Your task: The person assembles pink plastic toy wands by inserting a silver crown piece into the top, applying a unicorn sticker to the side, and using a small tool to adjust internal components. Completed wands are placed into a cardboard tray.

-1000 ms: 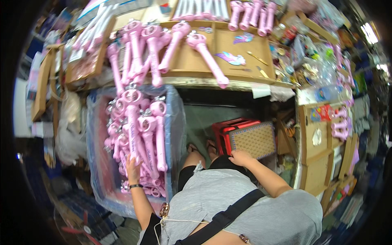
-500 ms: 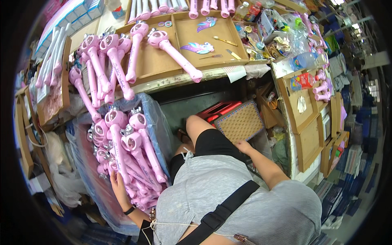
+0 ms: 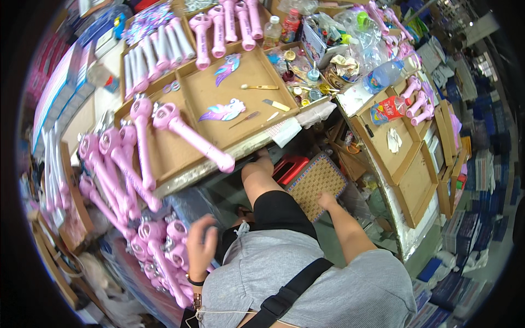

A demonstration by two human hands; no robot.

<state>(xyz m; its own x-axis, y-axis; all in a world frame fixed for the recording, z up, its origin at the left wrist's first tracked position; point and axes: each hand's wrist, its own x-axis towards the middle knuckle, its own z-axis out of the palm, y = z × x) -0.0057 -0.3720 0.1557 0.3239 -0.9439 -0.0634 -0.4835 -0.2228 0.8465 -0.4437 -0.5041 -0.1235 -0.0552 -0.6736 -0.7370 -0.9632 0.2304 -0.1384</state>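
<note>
My left hand (image 3: pixel 201 246) is raised over the inner edge of the blue-lined bin (image 3: pixel 199 205), beside my shirt. Its fingers are apart and it holds nothing. Under and left of it, pink toy wands (image 3: pixel 158 254) with silver-topped round heads lie heaped in the bin. My right hand (image 3: pixel 327 201) is over a tan checked board (image 3: pixel 317 183) with a patterned border, by my knee. How its fingers are set is too small to make out, and I cannot tell whether it touches the board.
More pink wands (image 3: pixel 117 169) lean across the left edge of the worktable. A cardboard tray (image 3: pixel 224 98) holds winged unicorn-like pieces, a brush (image 3: pixel 260 87) and a knife (image 3: pixel 276 104). Bottles and paint pots crowd the back right. A red box (image 3: pixel 290 168) stands beneath the table.
My left hand has lifted off the wands in the bin and moved right, toward my body. My right hand has moved onto the checked board. The view has shifted.
</note>
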